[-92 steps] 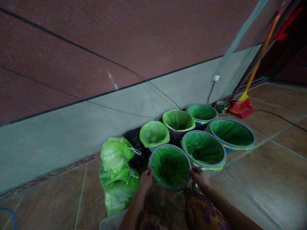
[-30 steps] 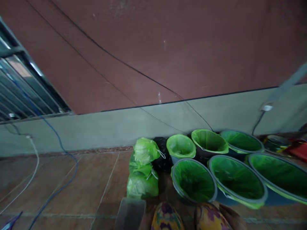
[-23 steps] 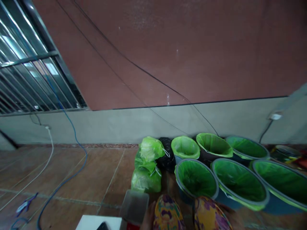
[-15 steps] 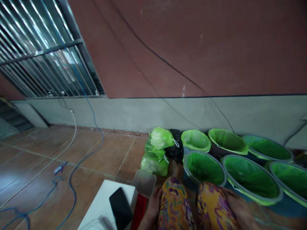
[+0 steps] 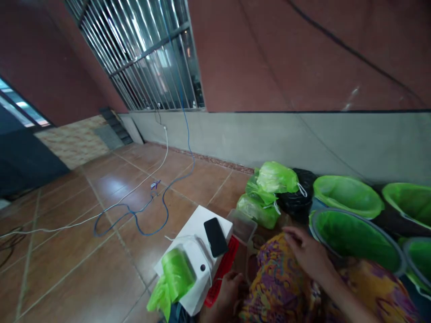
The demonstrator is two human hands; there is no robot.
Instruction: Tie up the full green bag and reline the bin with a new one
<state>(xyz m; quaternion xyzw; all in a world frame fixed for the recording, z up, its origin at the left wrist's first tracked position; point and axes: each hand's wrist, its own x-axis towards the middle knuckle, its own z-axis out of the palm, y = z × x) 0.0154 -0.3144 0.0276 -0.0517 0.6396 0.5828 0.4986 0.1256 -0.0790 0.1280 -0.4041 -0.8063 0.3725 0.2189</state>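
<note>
My right hand (image 5: 305, 252) lies on my knee, which is covered in yellow and purple patterned cloth, fingers stretched out and holding nothing. It is just left of the nearest grey bin (image 5: 353, 240), lined with a green bag. Low in the frame, my left hand (image 5: 229, 287) touches the edge of a red basket (image 5: 225, 265). Its fingers are bent, and whether they grip is unclear. Beside the basket stands a white box (image 5: 193, 233) carrying a black phone (image 5: 216, 236) and a roll of green bags (image 5: 177, 272).
A clear plastic tub (image 5: 242, 225), tied green bags (image 5: 271, 186) and a black bag (image 5: 299, 197) sit by the wall. More green-lined bins (image 5: 346, 202) stand to the right. Blue cable (image 5: 161, 204) and white cable (image 5: 134, 193) trail across the tiled floor below a barred window (image 5: 151, 54).
The view has swung left, bringing the white box, phone and bag roll into sight. My right hand has come up onto my knee. My left hand has shifted to the red basket.
</note>
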